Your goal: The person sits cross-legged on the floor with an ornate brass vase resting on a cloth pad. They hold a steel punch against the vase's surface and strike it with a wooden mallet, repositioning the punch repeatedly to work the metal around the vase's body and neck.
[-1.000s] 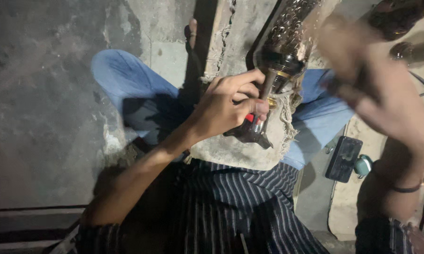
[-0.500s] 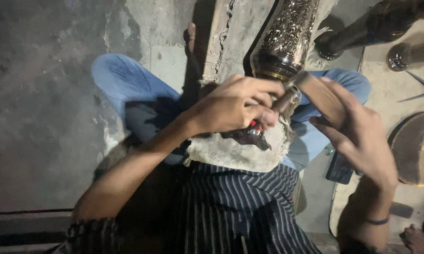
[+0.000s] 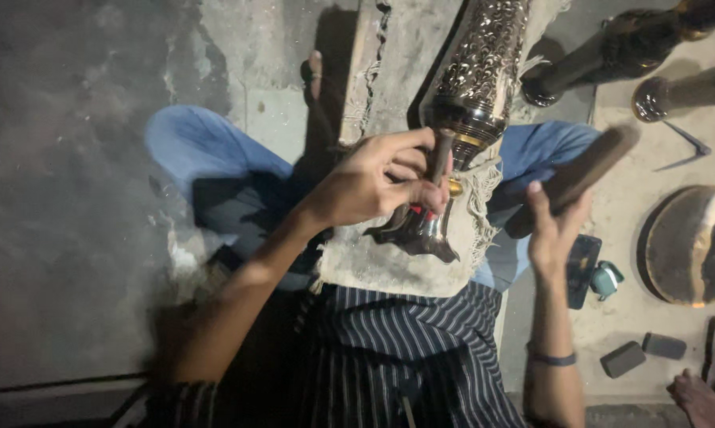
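**A:** so what's each hand doing here?

**B:** left hand [image 3: 381, 182] is pinched around a thin dark punch [image 3: 439, 156], tip set against the lower band of an engraved metal vase [image 3: 480, 75]. The vase lies tilted across a frayed grey cloth pad [image 3: 389, 265] on the person's lap, wide flared foot toward the striped shirt [image 3: 405, 349], patterned body running up and away. Right hand [image 3: 554, 230] is closed on a dark wooden mallet [image 3: 587, 170], lifted clear off to the right of the vase. It's blurred, so the exact grip is hard to call.

**A:** any packages or labels?

**B:** none I can make out. Two small dark blocks [image 3: 643, 353] on the floor lower right, a round brass disc [image 3: 690, 246] at the right edge, and two more dark vases [image 3: 611, 47] top right.

**A:** room to move?

**B:** bare concrete floor [image 3: 72, 198] wide open on the left, right side crowded. Vase surface is shiny, densely embossed with scrollwork.
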Demonstrator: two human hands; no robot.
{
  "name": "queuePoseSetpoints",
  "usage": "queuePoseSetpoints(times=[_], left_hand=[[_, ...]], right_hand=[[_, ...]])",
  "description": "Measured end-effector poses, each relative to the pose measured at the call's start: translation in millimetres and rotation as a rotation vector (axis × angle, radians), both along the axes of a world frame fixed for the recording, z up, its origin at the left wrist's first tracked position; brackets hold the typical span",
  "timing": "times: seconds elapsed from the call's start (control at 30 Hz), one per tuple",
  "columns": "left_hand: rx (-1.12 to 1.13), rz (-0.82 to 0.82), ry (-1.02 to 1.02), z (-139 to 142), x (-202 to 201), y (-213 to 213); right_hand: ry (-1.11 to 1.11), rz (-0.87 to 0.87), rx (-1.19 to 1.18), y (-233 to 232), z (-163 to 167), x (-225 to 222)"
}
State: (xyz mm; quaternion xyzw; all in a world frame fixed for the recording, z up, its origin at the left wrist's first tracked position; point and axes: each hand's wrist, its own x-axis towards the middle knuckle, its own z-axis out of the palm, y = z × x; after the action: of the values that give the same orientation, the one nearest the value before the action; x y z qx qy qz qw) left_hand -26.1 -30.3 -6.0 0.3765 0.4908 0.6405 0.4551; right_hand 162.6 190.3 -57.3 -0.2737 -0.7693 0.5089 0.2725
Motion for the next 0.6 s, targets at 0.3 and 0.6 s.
queuePoseSetpoints(times=[0.3, 0.6], left_hand=[[0.071, -0.05, -0.026, -7, 0, 2], [0.152, -0.009, -0.006, -11, 5, -1]], right_hand=[[-0.497, 0.591, 0.593, 29, 135, -42], [-1.039, 0.887, 1.208, 22, 162, -73]])
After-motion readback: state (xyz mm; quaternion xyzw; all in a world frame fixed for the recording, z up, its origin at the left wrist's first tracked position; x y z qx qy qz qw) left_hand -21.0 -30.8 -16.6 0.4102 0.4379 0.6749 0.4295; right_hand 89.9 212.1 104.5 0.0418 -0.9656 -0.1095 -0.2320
